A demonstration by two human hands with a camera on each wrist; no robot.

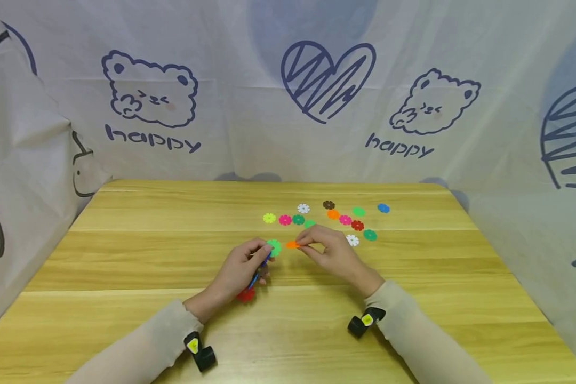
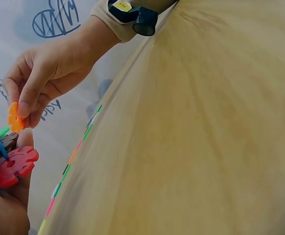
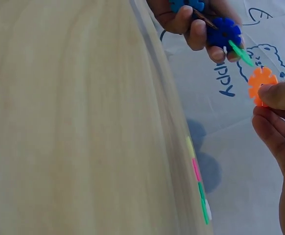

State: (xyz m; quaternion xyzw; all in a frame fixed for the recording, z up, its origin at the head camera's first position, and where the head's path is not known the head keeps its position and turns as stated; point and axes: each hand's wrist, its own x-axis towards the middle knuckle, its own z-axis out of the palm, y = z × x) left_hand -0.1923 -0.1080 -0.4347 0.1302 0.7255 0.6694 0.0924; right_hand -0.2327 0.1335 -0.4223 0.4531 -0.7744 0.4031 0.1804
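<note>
My left hand (image 1: pixel 240 266) grips a short chain of notched plastic snowflake discs slotted into one another. A light green disc (image 1: pixel 274 247) stands at its far end, and a red disc (image 1: pixel 246 295) at the near end. Between them come a dark blue disc (image 3: pixel 224 32), a brown disc (image 2: pixel 4 146) and a lighter blue disc (image 3: pixel 185 5), partly hidden by fingers. Thumb and fingertips of my right hand (image 1: pixel 331 252) pinch an orange disc (image 3: pixel 261 83) by its edge. It is held just right of the green disc, with a small gap between them.
Loose discs lie flat on the wooden table (image 1: pixel 149 256) beyond my hands, among them a yellow disc (image 1: pixel 269 218), a pink disc (image 1: pixel 285 220), a brown disc (image 1: pixel 328 205) and a blue disc (image 1: pixel 383 208). A printed cloth (image 1: pixel 249 122) hangs behind the table.
</note>
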